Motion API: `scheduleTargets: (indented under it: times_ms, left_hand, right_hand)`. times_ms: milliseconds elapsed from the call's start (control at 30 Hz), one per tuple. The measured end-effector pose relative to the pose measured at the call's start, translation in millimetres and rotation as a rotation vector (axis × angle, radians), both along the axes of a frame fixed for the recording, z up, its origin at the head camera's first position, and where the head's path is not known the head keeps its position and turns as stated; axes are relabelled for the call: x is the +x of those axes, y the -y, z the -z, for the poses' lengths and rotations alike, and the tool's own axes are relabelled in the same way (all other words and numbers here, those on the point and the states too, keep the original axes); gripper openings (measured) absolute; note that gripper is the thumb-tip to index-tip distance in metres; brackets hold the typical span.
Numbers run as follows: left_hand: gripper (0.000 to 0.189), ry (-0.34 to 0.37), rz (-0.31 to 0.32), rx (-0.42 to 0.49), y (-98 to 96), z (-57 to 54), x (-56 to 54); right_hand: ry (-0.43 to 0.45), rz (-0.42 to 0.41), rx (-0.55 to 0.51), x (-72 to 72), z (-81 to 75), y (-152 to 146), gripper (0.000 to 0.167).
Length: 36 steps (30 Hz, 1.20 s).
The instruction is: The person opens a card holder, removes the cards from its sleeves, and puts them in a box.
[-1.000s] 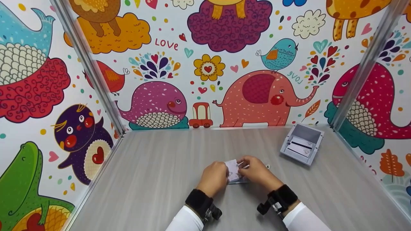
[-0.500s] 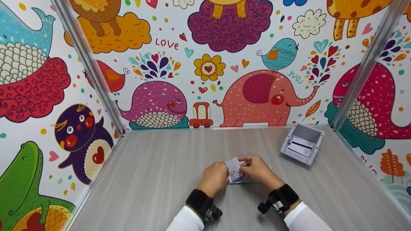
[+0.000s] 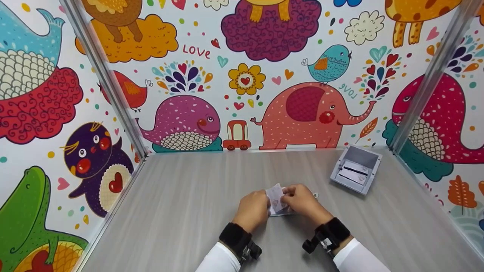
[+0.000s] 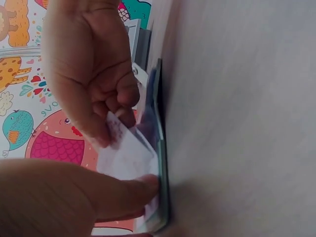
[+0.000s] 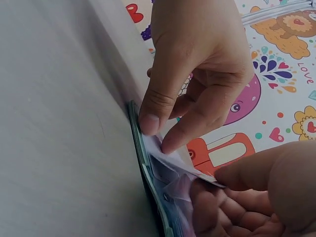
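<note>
In the head view, a thin card holder with clear plastic sleeves lies on the table between both hands; its green-blue edge shows in the wrist views. My left hand grips its left end, the thumb pressing down on a sleeve. A white card with a faint print stands tilted up from the holder. My right hand pinches that card by its edge between thumb and index finger, the other fingers curled. A white strap with a snap button sticks out at the holder's right end.
A grey box stands at the back right of the table, with white printed cards and a dark strip inside. Behind the table rises a wall with painted animals, and metal rails run along its corners.
The card has tilted further, its upper corner now higher above the holder. My right hand shifted slightly right, then back left. My left hand has barely moved.
</note>
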<state>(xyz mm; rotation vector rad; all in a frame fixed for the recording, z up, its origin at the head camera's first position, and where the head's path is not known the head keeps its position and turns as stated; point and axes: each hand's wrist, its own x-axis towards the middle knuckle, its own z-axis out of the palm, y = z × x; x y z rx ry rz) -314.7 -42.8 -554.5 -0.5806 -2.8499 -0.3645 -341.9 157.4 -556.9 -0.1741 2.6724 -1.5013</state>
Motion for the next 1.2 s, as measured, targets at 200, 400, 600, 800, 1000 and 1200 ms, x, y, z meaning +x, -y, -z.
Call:
scheduleTargets:
  times_ms: [200,400,600,800,1000,1200]
  left_hand:
    - [0.017,0.006,-0.003,-0.022,-0.1,0.6,0.3]
    - [0.015,0.037,-0.009,-0.025,-1.7,1.1,-1.7]
    - [0.016,0.055,-0.017,-0.006,-2.7,2.1,-2.0]
    - [0.017,0.047,-0.012,-0.004,-2.2,1.0,-0.6]
    - [0.017,0.0,-0.006,-0.022,-0.3,-1.5,1.7]
    - [0.017,-0.019,-0.001,-0.026,-0.4,-0.8,2.7]
  right_hand:
    - [-0.075,0.09,0.08,-3.9,-8.5,-9,0.016]
    - [-0.165,0.149,0.184,-11.6,-23.8,-37,0.021]
    - [-0.243,0.251,0.275,-15.8,-41.7,-78,0.03]
    - [-0.314,0.372,0.322,-18.7,-50.4,-118,0.029]
    - [-0.266,0.489,0.356,-19.3,-53.6,-156,0.032]
    - [-0.207,0.548,0.349,-18.6,-51.6,-184,0.033]
